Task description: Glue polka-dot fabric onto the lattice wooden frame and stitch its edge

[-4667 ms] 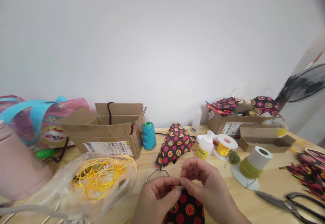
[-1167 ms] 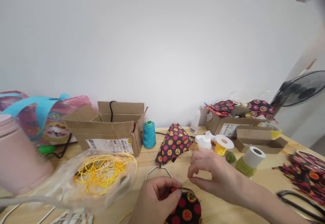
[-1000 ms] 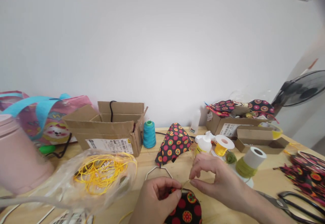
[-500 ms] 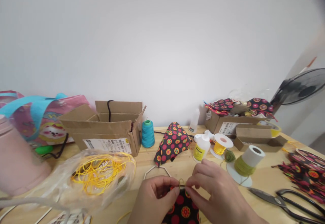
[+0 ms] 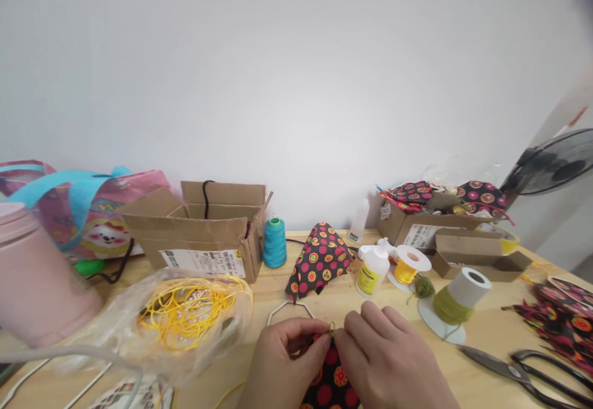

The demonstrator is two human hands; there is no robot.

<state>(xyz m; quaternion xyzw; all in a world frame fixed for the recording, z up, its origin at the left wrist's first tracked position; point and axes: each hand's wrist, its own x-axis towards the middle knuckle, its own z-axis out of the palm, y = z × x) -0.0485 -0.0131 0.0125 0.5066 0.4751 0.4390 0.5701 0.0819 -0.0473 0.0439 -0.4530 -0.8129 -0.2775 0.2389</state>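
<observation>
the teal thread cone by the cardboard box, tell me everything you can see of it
The teal thread cone stands upright on the pale wooden table, close by the right side of the open brown cardboard box; whether they touch is unclear. Teal thread covers its body, and a green core shows at the top. No hand touches it.

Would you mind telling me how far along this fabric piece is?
Done: covered pieces sit in the far box. In hand: left hand and right hand pinch a green thread loop at the patterned fabric edge. Left: a bare wire frame and loose fabric.
</observation>
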